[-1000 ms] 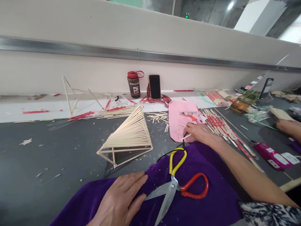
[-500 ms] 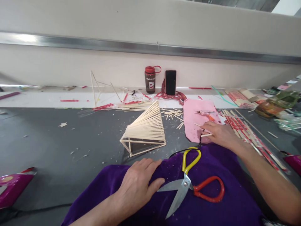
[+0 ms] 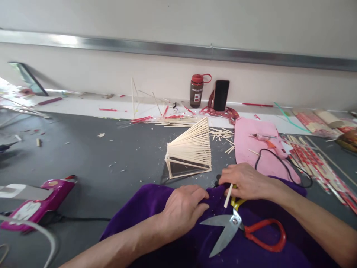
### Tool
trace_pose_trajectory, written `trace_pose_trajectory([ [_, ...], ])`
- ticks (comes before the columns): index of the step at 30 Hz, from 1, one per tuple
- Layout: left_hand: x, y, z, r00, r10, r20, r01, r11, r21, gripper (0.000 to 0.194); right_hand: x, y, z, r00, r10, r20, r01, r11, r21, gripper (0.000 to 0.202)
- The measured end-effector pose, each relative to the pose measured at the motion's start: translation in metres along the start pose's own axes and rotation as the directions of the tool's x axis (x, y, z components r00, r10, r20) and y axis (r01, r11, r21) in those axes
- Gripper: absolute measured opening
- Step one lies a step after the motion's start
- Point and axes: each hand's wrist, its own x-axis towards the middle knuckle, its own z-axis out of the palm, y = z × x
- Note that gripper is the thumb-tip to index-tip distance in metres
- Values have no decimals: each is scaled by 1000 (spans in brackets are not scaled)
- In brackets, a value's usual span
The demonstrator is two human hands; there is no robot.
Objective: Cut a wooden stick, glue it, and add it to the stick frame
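Observation:
My right hand (image 3: 241, 181) is closed on a short wooden stick (image 3: 228, 196), which points down toward me over the yellow handle of the scissors. A small dark thing at its fingertips I cannot make out. The scissors (image 3: 227, 234), with one yellow and one red handle, lie with blades apart on purple cloth (image 3: 156, 190). My left hand (image 3: 185, 206) rests on this cloth left of the blades, thumb apart from the fingers, holding nothing visible. Beyond the hands stands a fanned frame of wooden sticks (image 3: 192, 149), touched by neither hand.
A glue gun (image 3: 269, 141) and black cord (image 3: 295, 173) lie on a pink sheet (image 3: 247, 128). Short cut sticks (image 3: 220, 133) lie beside the frame. A bottle (image 3: 196, 93) and phone (image 3: 221, 95) stand at the back. A magenta tool (image 3: 39, 208) lies left, wrapped sticks (image 3: 315, 160) right.
My right hand has moved from the pink sheet back toward the scissors, with a stick in it. The black cord now loops over the pink sheet. The view has shifted left.

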Motion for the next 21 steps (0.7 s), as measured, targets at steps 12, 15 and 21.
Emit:
trace_pose_trajectory([
  [12, -3, 4, -4, 998, -39, -50, 43, 995, 94, 16, 2, 13, 14, 999, -28, 46, 31, 998, -58, 30],
  [15, -14, 4, -1, 981, 171, -91, -139, 950, 280, 19, -4, 12, 26, 999, -34, -38, 28, 989, -147, 28],
  [21, -30, -3, 13, 962, 273, -30, -250, 916, 312, 43, -15, 20, 42, 968, -60, -243, 33, 993, -117, 15],
])
